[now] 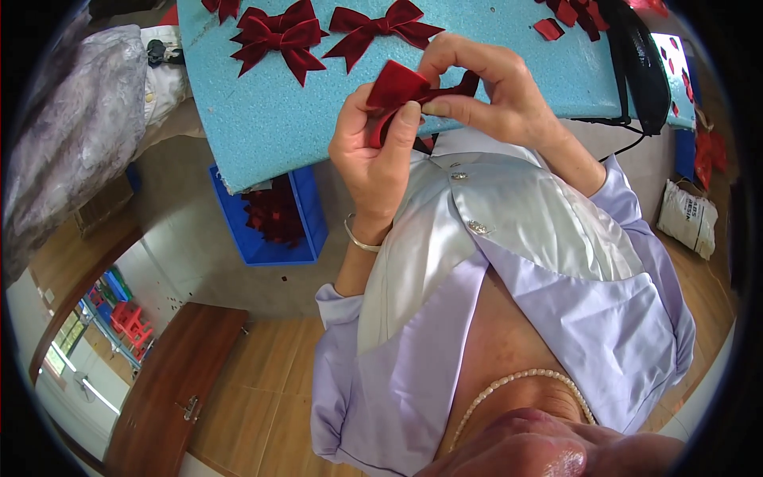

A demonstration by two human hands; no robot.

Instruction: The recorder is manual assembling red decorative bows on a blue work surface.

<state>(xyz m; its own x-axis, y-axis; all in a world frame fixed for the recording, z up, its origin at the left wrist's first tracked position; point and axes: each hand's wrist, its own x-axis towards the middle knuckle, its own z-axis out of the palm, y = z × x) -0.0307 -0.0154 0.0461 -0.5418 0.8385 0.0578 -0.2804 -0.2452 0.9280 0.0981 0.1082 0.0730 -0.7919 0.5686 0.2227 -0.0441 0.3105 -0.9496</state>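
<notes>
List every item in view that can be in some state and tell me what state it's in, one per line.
Red ribbon piece: folded into a loop, pinched by both hands.
Left hand: closed on the ribbon, thumb pressing it.
Right hand: fingers curled, pinching the ribbon.
Two finished bows: tied, lying flat on the foam board.
Blue foam board: lying flat, overhanging the bin.
Blue bin: open, holding red pieces.

Floor [262, 381]: light wood boards with a pale grey section. Brown wooden door [171, 381] with metal handle at lower left. Window [67, 342] beyond admits daylight. Blue plastic crate [306, 215] stands on floor.
</notes>
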